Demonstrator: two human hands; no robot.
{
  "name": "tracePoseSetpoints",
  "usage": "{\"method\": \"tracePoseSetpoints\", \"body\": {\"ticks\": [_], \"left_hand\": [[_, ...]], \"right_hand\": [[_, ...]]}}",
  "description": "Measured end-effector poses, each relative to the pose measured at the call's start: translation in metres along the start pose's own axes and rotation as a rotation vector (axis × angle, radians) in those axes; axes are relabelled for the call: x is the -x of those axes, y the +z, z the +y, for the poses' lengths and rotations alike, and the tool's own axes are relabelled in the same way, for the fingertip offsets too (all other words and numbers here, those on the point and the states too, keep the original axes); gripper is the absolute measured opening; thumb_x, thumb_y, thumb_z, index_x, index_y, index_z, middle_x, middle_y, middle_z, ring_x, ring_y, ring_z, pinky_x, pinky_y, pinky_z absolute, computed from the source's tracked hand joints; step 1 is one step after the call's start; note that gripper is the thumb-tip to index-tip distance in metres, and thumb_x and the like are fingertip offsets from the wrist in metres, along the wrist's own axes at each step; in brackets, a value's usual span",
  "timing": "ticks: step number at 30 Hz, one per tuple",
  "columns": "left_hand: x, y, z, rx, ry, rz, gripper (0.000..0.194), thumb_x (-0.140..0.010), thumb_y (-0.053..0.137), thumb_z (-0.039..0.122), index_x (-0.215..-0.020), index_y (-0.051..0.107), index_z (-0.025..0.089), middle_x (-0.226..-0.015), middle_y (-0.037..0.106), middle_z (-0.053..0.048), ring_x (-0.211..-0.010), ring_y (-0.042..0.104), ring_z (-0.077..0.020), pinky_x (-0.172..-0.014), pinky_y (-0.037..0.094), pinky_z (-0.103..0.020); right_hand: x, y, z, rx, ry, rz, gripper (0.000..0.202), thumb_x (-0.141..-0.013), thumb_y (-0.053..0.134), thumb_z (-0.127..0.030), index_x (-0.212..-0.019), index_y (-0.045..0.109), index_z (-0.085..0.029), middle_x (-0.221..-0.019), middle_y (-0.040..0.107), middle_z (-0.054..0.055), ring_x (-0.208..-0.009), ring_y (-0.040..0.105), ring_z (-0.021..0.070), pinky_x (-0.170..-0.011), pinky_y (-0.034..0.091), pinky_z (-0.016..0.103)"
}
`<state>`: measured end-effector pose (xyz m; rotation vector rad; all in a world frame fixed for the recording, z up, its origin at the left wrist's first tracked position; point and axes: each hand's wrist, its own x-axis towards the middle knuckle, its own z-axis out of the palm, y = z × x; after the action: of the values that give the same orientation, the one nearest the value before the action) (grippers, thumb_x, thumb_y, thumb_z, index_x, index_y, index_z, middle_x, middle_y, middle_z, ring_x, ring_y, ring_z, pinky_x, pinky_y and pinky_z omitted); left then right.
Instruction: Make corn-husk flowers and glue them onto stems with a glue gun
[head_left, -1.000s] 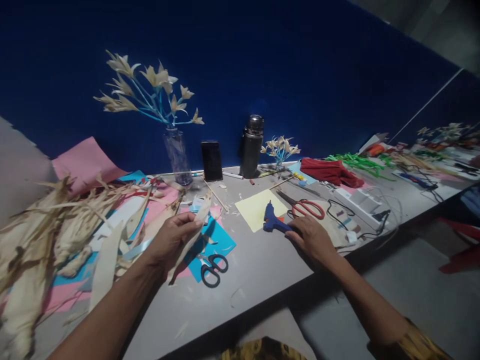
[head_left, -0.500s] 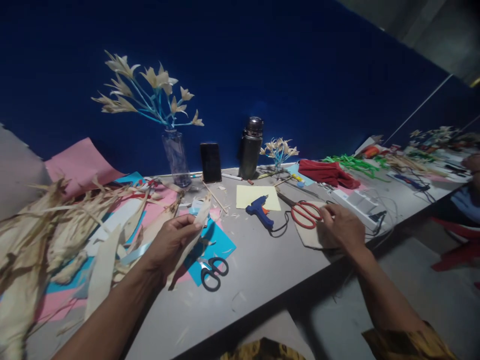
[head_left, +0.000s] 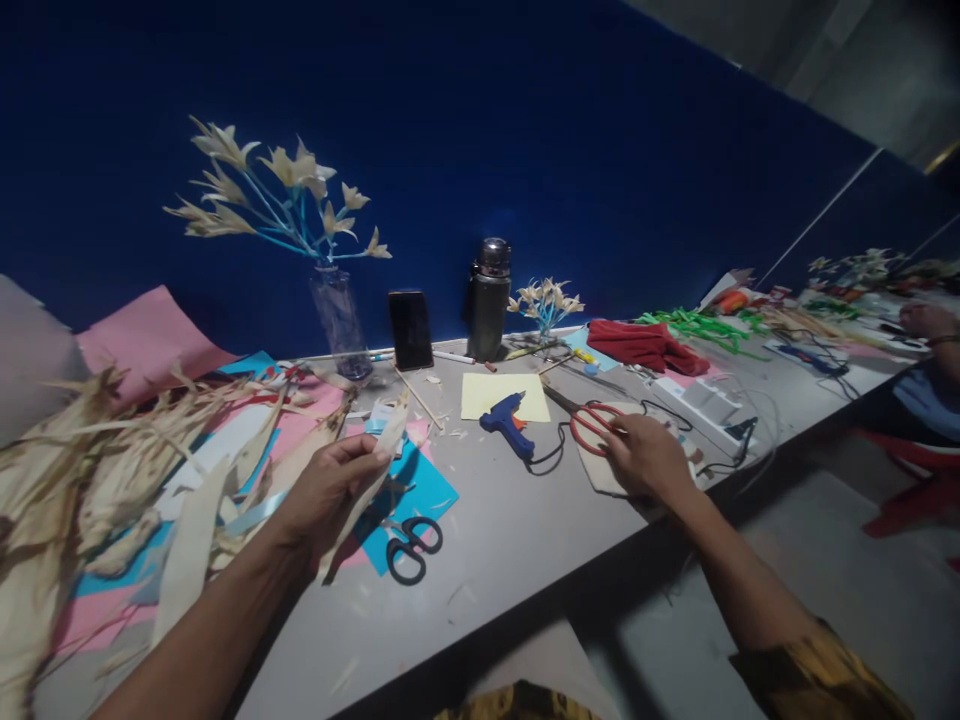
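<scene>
My left hand (head_left: 337,480) pinches a pale strip of dried husk (head_left: 367,497) above a blue sheet (head_left: 425,488). Black-handled scissors (head_left: 409,550) lie on that sheet's near edge. At the right, my right hand (head_left: 651,460) is closed at the handles of red-handled scissors (head_left: 592,428), whose dark blades point back and left. Beneath them is a light pad (head_left: 600,473). Between my hands, a blue glue gun (head_left: 510,424) rests partly on a yellow paper (head_left: 480,393).
Dried husks (head_left: 127,480) pile up at the left. Along the blue wall stand a glass vase (head_left: 341,320) with husk flowers, a phone (head_left: 410,330) and a flask (head_left: 489,305). A red cloth (head_left: 645,347) and a white power strip (head_left: 705,412) are at the right. Another person's hand (head_left: 930,321) shows far right.
My right hand has moved a little left and now covers more of the red handles, which have shifted slightly left. The view has turned a little; my left hand still pinches the strip.
</scene>
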<state>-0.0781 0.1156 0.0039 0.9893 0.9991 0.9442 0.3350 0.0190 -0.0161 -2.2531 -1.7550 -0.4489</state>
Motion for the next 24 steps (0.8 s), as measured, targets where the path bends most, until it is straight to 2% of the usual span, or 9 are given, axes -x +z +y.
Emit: {"method": "tracePoseSetpoints", "body": {"ticks": [3, 5, 7, 11, 15, 18, 22, 24], "left_hand": [[0.000, -0.001, -0.001, 0.005, -0.008, -0.009, 0.028, -0.060, 0.084, 0.028, -0.069, 0.061, 0.015, -0.055, 0.059, 0.002, -0.046, 0.053, -0.0117, -0.046, 0.042, -0.022], [-0.001, -0.003, -0.002, 0.009, -0.005, -0.018, 0.028, -0.062, 0.084, 0.029, -0.069, 0.060, 0.016, -0.054, 0.058, 0.003, -0.046, 0.052, -0.0104, -0.047, 0.042, -0.021], [-0.002, -0.006, -0.003, 0.019, -0.001, -0.027, 0.028, -0.063, 0.083, 0.029, -0.068, 0.059, 0.016, -0.053, 0.056, 0.004, -0.045, 0.051, -0.0102, -0.047, 0.042, -0.021], [-0.004, -0.008, -0.004, 0.059, 0.005, -0.036, 0.026, -0.065, 0.083, 0.028, -0.070, 0.059, 0.016, -0.055, 0.058, 0.003, -0.046, 0.052, -0.0109, -0.048, 0.045, -0.023], [-0.001, -0.005, -0.004, 0.100, 0.014, -0.053, 0.026, -0.065, 0.082, 0.028, -0.070, 0.060, 0.017, -0.058, 0.059, 0.003, -0.050, 0.055, -0.0124, -0.053, 0.051, -0.027], [0.003, -0.001, -0.001, 0.106, 0.012, -0.072, 0.027, -0.064, 0.083, 0.028, -0.067, 0.058, 0.016, -0.056, 0.056, 0.004, -0.048, 0.052, -0.0115, -0.054, 0.052, -0.028], [0.007, 0.003, 0.002, 0.078, 0.017, -0.062, 0.028, -0.063, 0.083, 0.027, -0.065, 0.058, 0.016, -0.054, 0.055, 0.003, -0.046, 0.049, -0.0093, -0.048, 0.046, -0.022], [0.007, 0.003, 0.003, 0.071, 0.016, -0.049, 0.028, -0.063, 0.084, 0.027, -0.065, 0.058, 0.016, -0.053, 0.054, 0.004, -0.044, 0.047, -0.0084, -0.045, 0.042, -0.020]], "right_hand": [[-0.020, -0.001, -0.013, 0.005, 0.013, -0.199, 0.022, -0.088, 0.056, -0.035, -0.090, 0.067, -0.015, -0.094, 0.070, 0.015, -0.086, 0.064, 0.0268, -0.070, 0.040, 0.033], [-0.028, 0.000, -0.015, 0.004, 0.062, -0.261, 0.024, -0.088, 0.056, -0.035, -0.090, 0.067, -0.014, -0.094, 0.069, 0.017, -0.081, 0.064, 0.0266, -0.064, 0.036, 0.032], [-0.033, 0.000, -0.011, -0.027, 0.075, -0.292, 0.025, -0.087, 0.056, -0.036, -0.088, 0.068, -0.015, -0.091, 0.070, 0.016, -0.075, 0.064, 0.0250, -0.060, 0.034, 0.030], [-0.037, -0.004, 0.012, -0.128, 0.067, -0.354, 0.027, -0.090, 0.052, -0.037, -0.087, 0.071, -0.019, -0.075, 0.070, 0.006, -0.065, 0.063, 0.0195, -0.055, 0.032, 0.027], [-0.043, -0.007, 0.027, -0.184, 0.053, -0.333, 0.029, -0.092, 0.050, -0.035, -0.101, 0.072, -0.019, -0.082, 0.073, 0.006, -0.070, 0.064, 0.0184, -0.059, 0.035, 0.025], [-0.058, -0.004, 0.023, -0.189, 0.000, -0.290, 0.029, -0.091, 0.053, -0.033, -0.106, 0.072, -0.018, -0.092, 0.073, 0.008, -0.076, 0.063, 0.0191, -0.062, 0.036, 0.025], [-0.087, 0.005, 0.010, -0.191, -0.084, -0.280, 0.015, -0.086, 0.064, -0.027, -0.091, 0.074, -0.017, -0.086, 0.072, 0.007, -0.076, 0.062, 0.0179, -0.062, 0.037, 0.025], [-0.099, 0.009, 0.006, -0.191, -0.096, -0.262, 0.014, -0.086, 0.068, -0.028, -0.088, 0.072, -0.014, -0.081, 0.070, 0.007, -0.074, 0.062, 0.0171, -0.064, 0.042, 0.026]]}}
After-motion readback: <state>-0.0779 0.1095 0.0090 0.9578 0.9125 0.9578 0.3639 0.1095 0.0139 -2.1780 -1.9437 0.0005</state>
